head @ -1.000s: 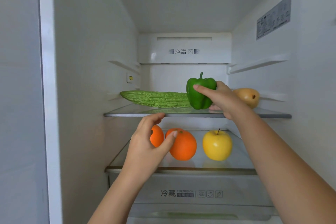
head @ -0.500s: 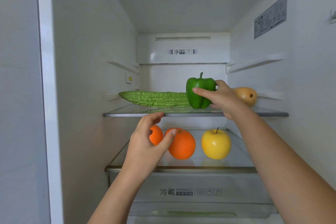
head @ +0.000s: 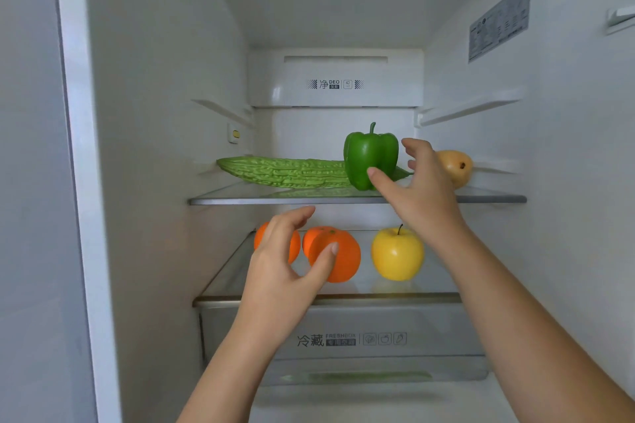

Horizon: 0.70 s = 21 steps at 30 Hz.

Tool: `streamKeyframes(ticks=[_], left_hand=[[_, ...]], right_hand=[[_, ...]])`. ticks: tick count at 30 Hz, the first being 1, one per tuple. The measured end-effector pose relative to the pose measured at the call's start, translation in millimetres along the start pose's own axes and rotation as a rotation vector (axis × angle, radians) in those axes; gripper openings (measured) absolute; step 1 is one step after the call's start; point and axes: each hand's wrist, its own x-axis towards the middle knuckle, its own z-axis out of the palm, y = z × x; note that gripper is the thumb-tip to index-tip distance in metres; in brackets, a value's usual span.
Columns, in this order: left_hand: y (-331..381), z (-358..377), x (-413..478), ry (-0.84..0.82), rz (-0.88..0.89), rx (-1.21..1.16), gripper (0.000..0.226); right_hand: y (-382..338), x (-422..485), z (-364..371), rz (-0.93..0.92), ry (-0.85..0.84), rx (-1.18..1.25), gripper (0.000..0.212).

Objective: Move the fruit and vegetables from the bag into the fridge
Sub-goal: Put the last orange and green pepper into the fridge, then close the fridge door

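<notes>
A green bell pepper (head: 371,156) stands upright on the upper glass shelf (head: 240,198), in front of a long bitter gourd (head: 285,171). A brownish pear (head: 457,166) lies at the shelf's right. My right hand (head: 419,189) is just right of the pepper, fingers spread, thumb tip near its lower front, not gripping it. On the lower shelf (head: 395,299) sit two oranges (head: 338,252) and a yellow apple (head: 397,254). My left hand (head: 285,264) hovers open in front of the oranges, hiding part of the left one (head: 262,237). No bag is in view.
White fridge walls close in left and right, with empty shelf rails above. A clear crisper drawer (head: 343,340) sits under the lower shelf. The fridge's left frame (head: 79,182) runs down the side.
My right hand has let go of the pepper and drawn back slightly to the right; the pepper stays standing on the shelf. My left hand has barely moved.
</notes>
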Motion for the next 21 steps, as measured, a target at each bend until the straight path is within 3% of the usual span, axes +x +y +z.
streamKeyframes(ticks=[4, 21], left_hand=[[5, -3, -19, -0.015, 0.066, 0.037, 0.039], [37, -18, -147, -0.238, 0.195, 0.258, 0.04]], right_hand=[[-8, -39, -6, -0.202, 0.053, -0.124, 0.052], [-35, -230, -60, -0.189, -0.161, -0.664, 0.045]])
